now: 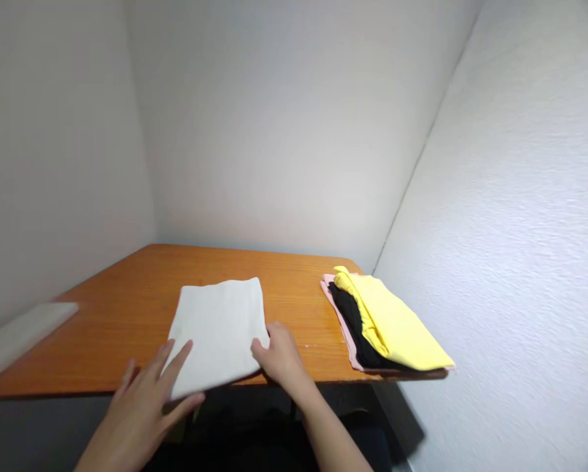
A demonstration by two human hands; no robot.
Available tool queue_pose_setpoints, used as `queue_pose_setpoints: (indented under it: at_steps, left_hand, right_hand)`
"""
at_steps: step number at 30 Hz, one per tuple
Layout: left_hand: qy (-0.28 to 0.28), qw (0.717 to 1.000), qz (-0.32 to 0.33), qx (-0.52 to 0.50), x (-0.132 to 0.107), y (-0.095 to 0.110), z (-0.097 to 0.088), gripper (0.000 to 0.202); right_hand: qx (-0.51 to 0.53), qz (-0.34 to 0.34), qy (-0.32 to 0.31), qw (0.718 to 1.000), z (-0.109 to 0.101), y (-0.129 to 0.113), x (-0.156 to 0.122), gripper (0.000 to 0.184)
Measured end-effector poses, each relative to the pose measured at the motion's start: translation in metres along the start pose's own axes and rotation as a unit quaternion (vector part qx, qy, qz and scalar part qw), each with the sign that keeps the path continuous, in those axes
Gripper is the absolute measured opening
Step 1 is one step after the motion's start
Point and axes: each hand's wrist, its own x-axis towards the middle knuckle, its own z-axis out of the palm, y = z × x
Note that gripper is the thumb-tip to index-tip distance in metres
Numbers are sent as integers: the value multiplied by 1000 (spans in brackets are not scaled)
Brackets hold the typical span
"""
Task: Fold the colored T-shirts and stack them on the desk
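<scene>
A folded white cloth (pixel 219 328), squarish and fairly smooth, lies on the wooden table with its near edge reaching the table's front edge. My left hand (pixel 149 400) is open at the cloth's near left corner, its fingers spread and some fingertips over the left edge. On the other side, my right hand (pixel 278 357) grips the right edge near the front, thumb on top and the other fingers curled at the side. Whether the cloth is a garment I cannot tell.
At the table's right end lies a stack of folded fabric: yellow (pixel 396 321) on top, black (pixel 345 305) under it, pink (pixel 345 334) at the bottom. A long white object (pixel 25 337) rests at the left edge, blurred. Walls enclose the table (pixel 160 269) behind and on both sides.
</scene>
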Motion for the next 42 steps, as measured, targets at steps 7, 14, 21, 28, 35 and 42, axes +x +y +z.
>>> queue_pose_setpoints:
  at_steps: [7, 14, 21, 28, 35, 42]
  left_hand:
    - [32, 998, 44, -40, -21, 17, -3, 60]
    - [144, 975, 30, -165, 102, 113, -74, 43]
    - [170, 911, 213, -308, 166, 244, -89, 48]
    - [-96, 872, 350, -328, 108, 304, -8, 60]
    - [-135, 898, 282, -308, 68, 237, 8, 67]
    - [-30, 973, 121, -193, 64, 106, 13, 59]
  right_hand:
    - [394, -5, -41, 918, -37, 3, 12, 41]
    - [467, -18, -54, 882, -139, -24, 89, 62]
    - [379, -77, 166, 907, -299, 17, 37, 64]
    - [120, 194, 221, 948, -315, 176, -91, 55]
    - [8, 227, 106, 968, -278, 222, -137, 56]
    - [-175, 183, 91, 963, -268, 210, -125, 52]
